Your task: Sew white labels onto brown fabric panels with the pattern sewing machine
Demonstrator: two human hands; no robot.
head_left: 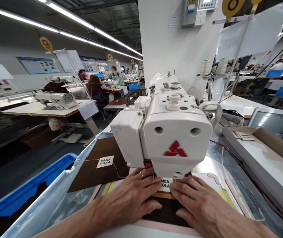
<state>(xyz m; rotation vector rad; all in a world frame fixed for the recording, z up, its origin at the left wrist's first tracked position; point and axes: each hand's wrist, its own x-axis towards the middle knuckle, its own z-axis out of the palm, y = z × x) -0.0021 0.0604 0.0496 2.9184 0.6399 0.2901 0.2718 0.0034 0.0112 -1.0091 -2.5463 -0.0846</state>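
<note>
A white sewing machine (177, 130) with a red emblem stands right in front of me. Under its head lies a cream label (165, 185) with black lettering, on a dark brown piece of material (164, 210). My left hand (138, 191) lies flat with fingers stretched, its fingertips at the label's left edge. From the other side, my right hand (197, 198) presses flat, fingertips touching the label's right edge. Neither hand grips anything. The machine's head hides the needle. Another brown piece (89, 170) rests to the left, bearing a similar label (105, 161) with a loose white thread.
A blue bin (64, 162) holding dark pieces sits at lower left. On the right, a cardboard box (267, 158) contains a few loose labels (242, 135), with a screen (275, 120) behind it. Thread cones (205, 67) stand at back right. Co-workers (96, 87) sit at machines farther left.
</note>
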